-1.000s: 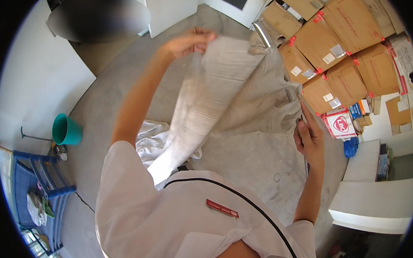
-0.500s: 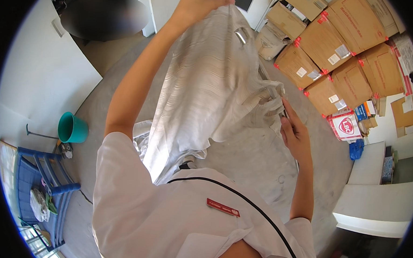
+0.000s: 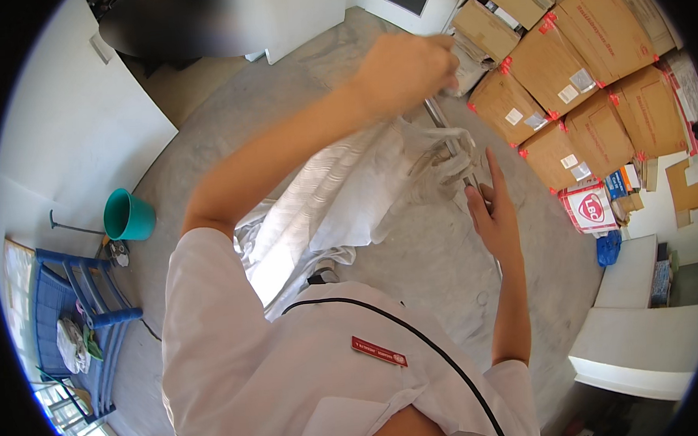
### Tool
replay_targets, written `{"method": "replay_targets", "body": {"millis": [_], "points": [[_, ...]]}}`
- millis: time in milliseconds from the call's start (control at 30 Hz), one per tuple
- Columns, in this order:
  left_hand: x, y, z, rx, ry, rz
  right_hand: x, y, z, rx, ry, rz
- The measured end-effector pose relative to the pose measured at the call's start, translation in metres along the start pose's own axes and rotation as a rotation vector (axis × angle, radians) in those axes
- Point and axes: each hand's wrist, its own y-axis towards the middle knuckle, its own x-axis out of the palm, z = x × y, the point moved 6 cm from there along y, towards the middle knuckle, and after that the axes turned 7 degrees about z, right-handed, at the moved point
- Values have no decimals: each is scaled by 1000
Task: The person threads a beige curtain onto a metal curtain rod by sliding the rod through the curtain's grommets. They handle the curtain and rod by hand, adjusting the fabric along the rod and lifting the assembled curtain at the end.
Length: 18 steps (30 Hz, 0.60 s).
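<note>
A long pale curtain (image 3: 304, 193) with wavy stripes hangs in front of me, its lower folds spreading near my feet. Its upper edge is bunched around a slim metal rod (image 3: 436, 112). My right hand (image 3: 497, 220) grips the rod just below the bunched cloth, thumb and fingers around it and the index finger stretched along it. Up near the far end of the rod is my left hand (image 3: 412, 71), curled and slightly blurred. Its fingers are closed, but what they hold, if anything, is hidden.
Taped cardboard boxes (image 3: 554, 73) are stacked at the far right, with a white cabinet (image 3: 631, 337) nearer. To the left stand a teal bucket (image 3: 128, 215) and a blue chair (image 3: 84, 287) with cloth on it. A white door panel (image 3: 83, 113) rises behind them.
My left hand has let go of the curtain's raised edge and moved right, toward the rod's far end. The raised cloth has dropped and folded lower. My right hand stays on the rod.
</note>
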Motion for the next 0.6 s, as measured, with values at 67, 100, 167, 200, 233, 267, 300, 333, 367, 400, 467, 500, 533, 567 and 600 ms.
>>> {"method": "replay_targets", "body": {"millis": [67, 100, 167, 200, 233, 267, 300, 333, 367, 400, 467, 500, 533, 567, 600], "points": [[9, -8, 14, 30, -18, -54, -2, 2, -2, 2, 5, 28], [8, -13, 14, 44, -104, 38, -5, 4, -3, -10, 9, 47], [12, -29, 7, 70, -277, 224, -12, 4, -6, -30, -3, 76], [10, -40, 0, -39, -349, 364, -15, 4, -10, -40, -17, 89], [9, -55, -6, -150, -423, 502, -18, 4, -12, -49, -32, 102], [12, -73, -14, -265, -491, 639, -20, 5, -12, -51, -12, 88], [44, -91, -31, -465, -860, 540, -20, 8, -11, -55, 11, 71], [82, -111, -41, -671, -1232, 418, -21, 7, -12, -54, 26, 53], [108, -128, -47, -759, -1191, 31, -23, 3, -12, -34, 34, 53], [125, -149, -54, -820, -1127, -351, -25, 1, -15, -21, 38, 55], [123, -159, -60, -731, -1010, -542, -29, 8, -20, -25, 44, 56], [120, -166, -62, -690, -947, -642, -30, 4, -18, -18, 44, 54], [114, -167, -70, -669, -944, -658, -31, 2, -16, -11, 45, 54], [106, -168, -77, -651, -946, -682, -32, 1, -11, 9, 61, 55], [98, -171, -87, -636, -945, -706, -34, -1, -8, 28, 80, 55]]}}
